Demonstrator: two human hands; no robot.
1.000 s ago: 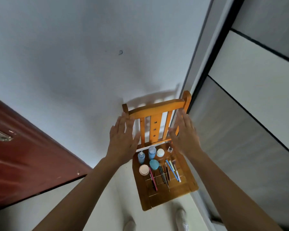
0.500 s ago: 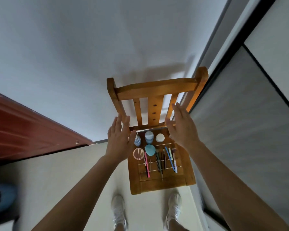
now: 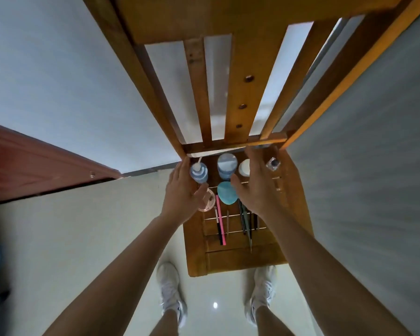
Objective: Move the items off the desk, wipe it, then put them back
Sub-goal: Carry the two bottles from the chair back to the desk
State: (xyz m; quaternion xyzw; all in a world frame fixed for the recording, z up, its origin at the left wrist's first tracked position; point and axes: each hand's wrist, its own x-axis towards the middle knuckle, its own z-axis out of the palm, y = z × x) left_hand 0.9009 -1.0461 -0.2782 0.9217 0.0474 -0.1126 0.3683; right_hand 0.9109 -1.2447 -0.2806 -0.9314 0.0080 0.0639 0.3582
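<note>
Fingers of both hands are spread wide and hold nothing. Left hand (image 3: 182,190) hangs palm-down over the left rear part of the wooden chair (image 3: 228,260) seat, its fingertips beside the blue squeeze bottle (image 3: 199,173) and its thumb lying over the rim of the clear round dish (image 3: 207,202); whether the thumb touches the dish cannot be told. Right hand (image 3: 257,187) hangs over the right middle of the seat, hiding part of the white round jar (image 3: 244,167) and the upper ends of several pens.

On the seat, the blue squeeze bottle stands at the rear left with its white nozzle toward the backrest. Beside it, to the right, stands a taller blue capped bottle (image 3: 226,166), then the white round jar, and at the far right a small clear glass bottle (image 3: 273,164) with a dark top. A teal oval sponge (image 3: 226,196) lies in front of the capped bottle, between the two hands. A pink pen (image 3: 220,219) lies lengthwise just beside the dish, with a black pen (image 3: 218,225) touching its left side. Dark slim pens (image 3: 246,221) lie under and in front of the right wrist.

Below, two white shoes (image 3: 170,289) stand on a glossy pale floor (image 3: 83,238) at the front edge of the seat. A reddish-brown door (image 3: 34,166) runs along the left
</note>
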